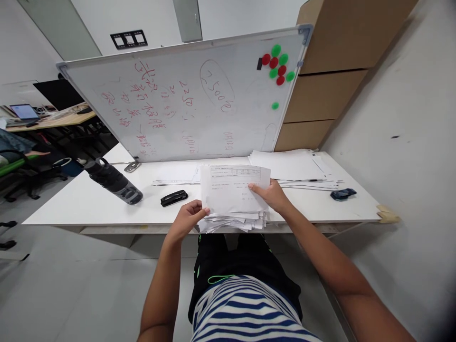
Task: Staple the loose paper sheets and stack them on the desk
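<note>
A printed sheet of paper [233, 192] is held up in front of me, between both hands. My left hand [188, 219] pinches its lower left corner, thumb on top and fingers curled. The right edge is gripped by my right hand [270, 194], with the thumb lying across the printed face. Whether more sheets are behind it, I cannot tell. Just below lies an uneven pile of papers [233, 223] at the table's front edge. To the left of my left hand rests a black stapler [174, 197].
On the white table [89, 204] stands a dark bottle [114, 181] at left. Paper stacks [290, 164] lie at the back right, others [174, 175] back left. A dark blue item [343, 194] is at right. A whiteboard [192, 104] and cardboard boxes [320, 97] rise behind.
</note>
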{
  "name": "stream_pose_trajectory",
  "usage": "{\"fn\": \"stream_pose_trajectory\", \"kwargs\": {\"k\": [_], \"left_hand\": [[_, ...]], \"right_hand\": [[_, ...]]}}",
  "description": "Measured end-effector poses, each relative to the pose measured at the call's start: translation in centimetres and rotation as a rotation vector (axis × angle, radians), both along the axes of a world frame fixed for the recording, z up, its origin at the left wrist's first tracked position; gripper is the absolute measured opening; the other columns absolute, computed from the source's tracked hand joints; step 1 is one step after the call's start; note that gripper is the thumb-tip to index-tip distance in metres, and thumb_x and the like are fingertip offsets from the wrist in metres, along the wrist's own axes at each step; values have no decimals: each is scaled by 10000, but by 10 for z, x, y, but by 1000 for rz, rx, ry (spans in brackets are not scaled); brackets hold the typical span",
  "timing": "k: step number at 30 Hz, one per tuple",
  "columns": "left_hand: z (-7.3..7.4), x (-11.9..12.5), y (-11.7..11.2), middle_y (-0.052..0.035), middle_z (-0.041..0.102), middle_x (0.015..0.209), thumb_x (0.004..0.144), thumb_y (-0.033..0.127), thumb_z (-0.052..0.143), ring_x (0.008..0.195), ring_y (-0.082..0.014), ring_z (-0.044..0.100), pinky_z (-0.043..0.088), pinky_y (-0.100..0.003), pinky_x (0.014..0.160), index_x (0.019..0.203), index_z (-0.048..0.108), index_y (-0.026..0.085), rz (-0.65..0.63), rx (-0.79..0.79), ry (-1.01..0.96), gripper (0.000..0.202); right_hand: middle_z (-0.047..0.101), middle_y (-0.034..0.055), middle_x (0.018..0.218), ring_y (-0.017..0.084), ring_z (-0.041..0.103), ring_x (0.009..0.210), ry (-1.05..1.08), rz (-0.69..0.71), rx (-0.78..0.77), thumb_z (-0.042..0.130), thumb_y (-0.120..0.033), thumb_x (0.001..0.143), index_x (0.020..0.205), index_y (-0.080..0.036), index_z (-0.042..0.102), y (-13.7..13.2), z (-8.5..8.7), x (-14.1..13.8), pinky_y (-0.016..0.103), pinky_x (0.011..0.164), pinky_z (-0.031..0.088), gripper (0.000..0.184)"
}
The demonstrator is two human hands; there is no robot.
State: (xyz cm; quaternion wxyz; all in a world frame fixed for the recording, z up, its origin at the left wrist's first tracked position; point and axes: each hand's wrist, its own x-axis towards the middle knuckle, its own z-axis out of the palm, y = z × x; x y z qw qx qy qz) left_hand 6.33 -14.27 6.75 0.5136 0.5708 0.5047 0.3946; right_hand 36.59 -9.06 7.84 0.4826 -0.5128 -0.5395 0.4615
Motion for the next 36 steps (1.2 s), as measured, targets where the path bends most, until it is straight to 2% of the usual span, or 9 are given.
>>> {"fn": "stream_pose_trajectory", "kwargs": {"k": [5,8,11,14,17,22,28,32,36], "left_hand": [[-16,-3,10,-20,659,733,755,492,709,728,-178,611,463,-287,682,775,638,208,128,93,98,293],[-25,-4,17,-30,679,789,778,500,676,808,-202,631,464,-295,728,789,647,211,250,175,220,291],[-23,-2,23,-40,704,940,783,488,672,955,-237,639,464,-320,820,883,677,226,277,239,365,281],[-15,1,34,-47,698,1079,768,471,701,1068,-247,620,457,-341,908,1021,665,242,294,309,311,343],[-16,3,51,-69,704,1069,758,461,724,1071,-237,630,468,-358,930,1007,641,215,268,322,96,360],[-44,4,65,-95,727,985,700,489,766,948,-237,674,509,-389,867,956,648,172,215,196,-124,424],[-57,-2,56,-75,727,999,752,472,724,930,-220,674,507,-346,840,991,674,185,174,221,6,377],[-54,-6,56,-54,716,923,778,459,700,858,-199,666,508,-326,785,905,662,191,193,230,119,299],[-45,-9,51,-61,721,944,760,467,723,902,-217,675,526,-345,792,998,647,198,142,197,58,367]], "right_hand": [[732,107,1149,296,686,1050,243,156,-24,840,-476,646,1100,-174,727,9,-14,1,475,937,549,556],[755,95,1081,296,681,1061,265,144,-50,859,-500,597,1015,-168,751,15,-29,-1,492,977,517,545],[751,90,1096,286,677,1073,222,75,-28,845,-515,614,992,-176,756,16,-36,-5,482,994,501,515],[742,73,1130,275,666,1101,178,80,53,798,-520,685,1031,-196,755,14,-30,-7,456,999,501,477],[748,68,1107,275,672,1088,78,121,96,741,-513,755,1049,-198,754,11,-29,-7,443,983,511,431],[753,92,1076,298,696,1016,-83,93,42,689,-519,781,1052,-185,742,5,-51,-9,462,892,550,433],[747,80,1084,279,686,1023,-24,60,51,639,-523,823,1086,-187,716,3,-72,-12,431,899,536,434],[749,77,1055,262,682,999,-63,28,55,621,-522,831,1067,-175,711,3,-75,-14,398,869,536,430],[757,83,965,263,692,901,-65,43,29,646,-518,806,1033,-149,721,4,-67,-9,377,779,549,440]]}}
